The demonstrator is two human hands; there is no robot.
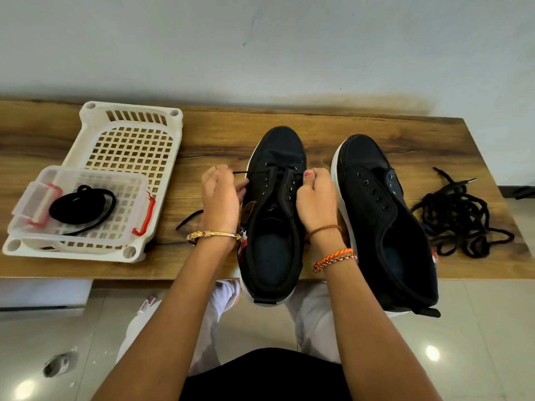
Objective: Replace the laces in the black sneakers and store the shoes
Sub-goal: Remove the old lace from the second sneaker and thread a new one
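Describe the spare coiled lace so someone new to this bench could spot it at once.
Start at the wooden table and go to the white slotted basket at its left end. A clear tub with red clips sits on the basket's near part, and the coiled lace lies inside. Unlike the loose tangled laces at the right end, it is neatly looped and boxed.
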